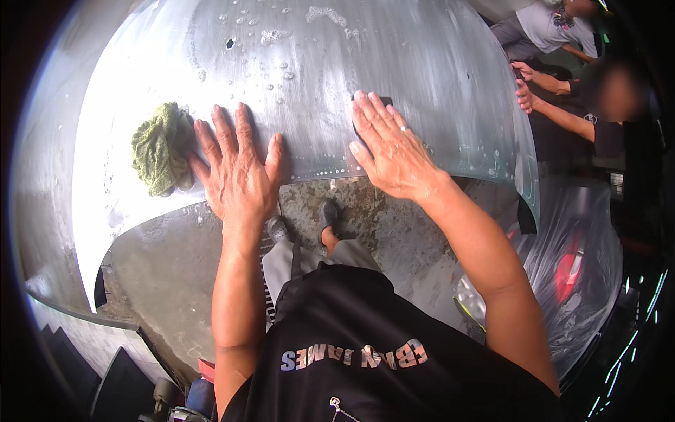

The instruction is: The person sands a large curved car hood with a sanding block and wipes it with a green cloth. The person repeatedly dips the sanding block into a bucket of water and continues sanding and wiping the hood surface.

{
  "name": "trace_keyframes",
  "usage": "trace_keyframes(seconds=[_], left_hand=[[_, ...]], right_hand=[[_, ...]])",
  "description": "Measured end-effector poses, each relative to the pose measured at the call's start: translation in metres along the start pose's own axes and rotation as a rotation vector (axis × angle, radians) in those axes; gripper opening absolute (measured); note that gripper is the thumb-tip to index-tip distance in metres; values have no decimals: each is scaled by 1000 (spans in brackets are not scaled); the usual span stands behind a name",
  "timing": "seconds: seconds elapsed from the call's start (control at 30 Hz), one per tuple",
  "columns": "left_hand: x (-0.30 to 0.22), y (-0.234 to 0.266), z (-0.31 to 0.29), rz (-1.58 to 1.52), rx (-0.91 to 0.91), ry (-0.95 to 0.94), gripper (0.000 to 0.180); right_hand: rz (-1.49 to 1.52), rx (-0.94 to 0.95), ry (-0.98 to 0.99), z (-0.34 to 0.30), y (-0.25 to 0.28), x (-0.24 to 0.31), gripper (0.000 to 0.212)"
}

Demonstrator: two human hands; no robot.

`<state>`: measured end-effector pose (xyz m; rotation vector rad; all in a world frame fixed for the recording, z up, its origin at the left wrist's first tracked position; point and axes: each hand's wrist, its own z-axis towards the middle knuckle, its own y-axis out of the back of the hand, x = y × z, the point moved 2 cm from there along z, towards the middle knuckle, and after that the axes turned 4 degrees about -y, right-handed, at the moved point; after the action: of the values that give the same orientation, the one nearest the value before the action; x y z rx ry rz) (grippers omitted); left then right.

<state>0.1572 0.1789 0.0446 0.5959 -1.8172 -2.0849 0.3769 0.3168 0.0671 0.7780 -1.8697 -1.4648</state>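
Observation:
A large silvery car hood, wet and dotted with suds, lies in front of me. My left hand rests flat on its near part, fingers spread, holding nothing. Close to that hand's little-finger side sits a bunched green cloth. My right hand presses a dark flat pad against the hood, with the thumb along its near left side. Most of the pad is hidden under the fingers, so its exact kind does not show.
On the right, another person's hands are at the hood's edge, with one more person behind. Clear plastic sheeting covers something with a red part at lower right. Concrete floor shows below; dark panels stand at lower left.

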Motion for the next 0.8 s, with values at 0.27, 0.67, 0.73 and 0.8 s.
trace_keyframes(seconds=[0.27,0.67,0.73,0.8], left_hand=[[3,-5,3,3,1,21,79],[-3,-2,6,34,32,21,80],[-3,0,5,47,66,49,80],[2,-3,2,48,70,72,81]], right_hand=[[-23,-23,-15,-18,-8,4,86],[5,-111,-158,140,18,-77,92],[5,-76,-78,81,4,-54,92],[4,32,3,-10,-1,-30,89]])
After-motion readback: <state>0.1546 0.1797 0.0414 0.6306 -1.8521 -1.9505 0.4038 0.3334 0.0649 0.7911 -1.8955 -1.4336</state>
